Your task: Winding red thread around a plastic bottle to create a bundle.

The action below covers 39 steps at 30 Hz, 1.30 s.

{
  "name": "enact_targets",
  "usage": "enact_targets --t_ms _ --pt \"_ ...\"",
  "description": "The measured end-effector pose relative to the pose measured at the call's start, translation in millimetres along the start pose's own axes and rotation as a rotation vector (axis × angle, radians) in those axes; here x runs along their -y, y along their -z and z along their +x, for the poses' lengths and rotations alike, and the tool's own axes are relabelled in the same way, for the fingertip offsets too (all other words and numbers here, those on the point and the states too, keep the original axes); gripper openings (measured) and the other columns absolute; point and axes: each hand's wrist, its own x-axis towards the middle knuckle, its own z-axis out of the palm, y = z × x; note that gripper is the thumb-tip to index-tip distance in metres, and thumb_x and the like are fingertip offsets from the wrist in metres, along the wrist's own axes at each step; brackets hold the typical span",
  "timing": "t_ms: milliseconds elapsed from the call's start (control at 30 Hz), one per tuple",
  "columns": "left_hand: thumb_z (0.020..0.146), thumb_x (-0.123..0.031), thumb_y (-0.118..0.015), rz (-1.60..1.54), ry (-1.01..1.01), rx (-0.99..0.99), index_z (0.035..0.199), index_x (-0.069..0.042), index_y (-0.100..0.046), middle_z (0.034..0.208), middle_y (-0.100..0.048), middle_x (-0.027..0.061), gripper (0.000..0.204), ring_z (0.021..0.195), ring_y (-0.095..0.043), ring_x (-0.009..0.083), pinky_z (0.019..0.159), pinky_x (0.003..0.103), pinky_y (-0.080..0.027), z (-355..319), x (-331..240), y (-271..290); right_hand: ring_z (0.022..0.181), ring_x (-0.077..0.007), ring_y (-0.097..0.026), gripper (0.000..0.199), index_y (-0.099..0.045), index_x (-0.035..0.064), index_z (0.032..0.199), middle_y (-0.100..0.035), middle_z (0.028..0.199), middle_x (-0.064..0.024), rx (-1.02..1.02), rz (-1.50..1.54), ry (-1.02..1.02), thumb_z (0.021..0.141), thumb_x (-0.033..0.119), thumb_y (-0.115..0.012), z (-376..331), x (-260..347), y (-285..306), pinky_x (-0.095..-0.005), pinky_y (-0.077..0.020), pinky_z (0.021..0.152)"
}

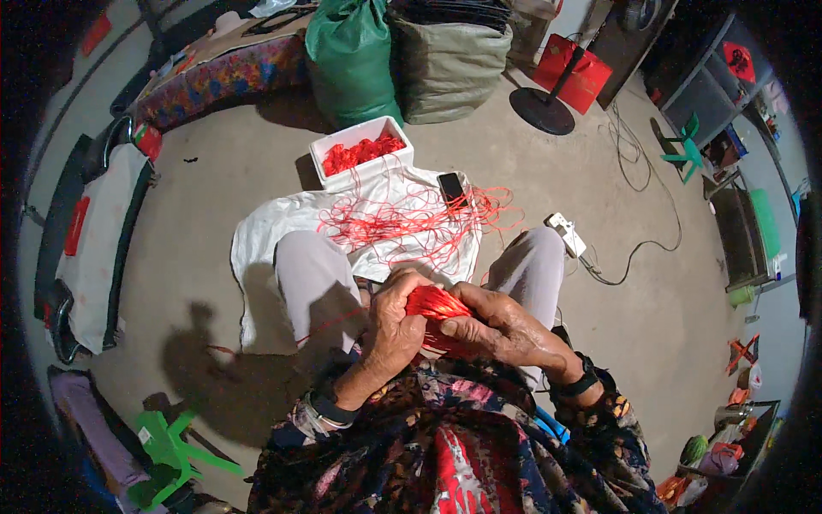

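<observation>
Between my two hands, over my lap, is a thick bundle of shiny red cord [435, 301]. My left hand [396, 313] grips its left side, fingers curled over the top. On the right side my right hand [505, 325] clasps it, the thumb pressed across the front strands. A single red strand runs off to the left past my knee. Beyond my knees, loose tangled red cord [385, 223] spreads over a white cloth sack [265, 223] on the floor. Behind that, a white foam box [368, 174] holds more bunched red cord [364, 154].
A black phone [452, 190] lies on the sack. Right of my knee sits a white power strip [565, 236] with a trailing cable. Full sacks, one green [351, 64], and a fan base [542, 111] stand at the back. A green stool [171, 454] is at lower left.
</observation>
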Motion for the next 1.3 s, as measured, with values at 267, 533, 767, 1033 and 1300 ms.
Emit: enact_targets --t_ms 267,533,767,1033,1300 --pt "0.068 -0.004 -0.042 0.025 0.092 -0.09 0.094 0.004 -0.055 0.08 -0.065 0.0119 0.03 0.075 -0.063 0.0179 0.076 0.032 -0.05 5 -14 20 0.103 -0.0114 -0.053 0.045 -0.051 0.0017 0.124 -0.058 0.11 -0.0034 -0.177 0.374 0.061 0.095 0.035 -0.059 1 -13 -10 -0.0281 -0.0436 0.089" --pt "0.071 -0.002 -0.045 0.099 0.06 -0.138 0.092 0.006 -0.058 0.077 -0.063 0.0096 0.026 0.073 -0.059 0.0128 0.072 0.029 -0.049 30 -34 60 0.119 -0.0166 -0.05 0.05 -0.046 0.0025 0.133 -0.053 0.127 -0.0079 -0.283 0.594 0.126 0.095 0.031 -0.06 21 -53 -17 -0.0333 -0.0387 0.103" --pt "0.075 0.002 -0.043 -0.031 0.091 -0.126 0.089 0.006 -0.059 0.076 -0.063 0.0052 0.022 0.069 -0.057 0.0109 0.069 0.027 -0.048 44 -49 66 0.101 -0.0128 -0.056 0.062 -0.037 0.0018 0.138 -0.056 0.114 -0.0038 -0.116 0.696 0.065 0.089 0.019 -0.07 29 -63 -51 -0.0279 -0.0446 0.093" --pt "0.074 0.001 -0.045 0.031 0.3 -0.105 0.092 0.004 -0.064 0.076 -0.067 0.0092 0.026 0.064 -0.064 0.0164 0.064 0.029 -0.05 55 -39 81 0.056 -0.0058 -0.045 0.027 -0.064 -0.001 0.104 -0.049 0.062 0.0025 0.042 0.742 -0.093 0.101 0.023 -0.05 5 -42 -47 -0.0213 -0.0382 0.054" --pt "0.072 -0.002 -0.048 0.208 0.264 -0.089 0.094 0.002 -0.064 0.072 -0.067 0.0115 0.028 0.063 -0.066 0.0199 0.064 0.031 -0.05 51 -20 86 0.074 -0.012 -0.055 0.035 -0.06 0.0007 0.114 -0.058 0.08 -0.0038 -0.026 0.294 -0.008 0.097 0.031 -0.056 -1 -48 -25 -0.0269 -0.0456 0.068"
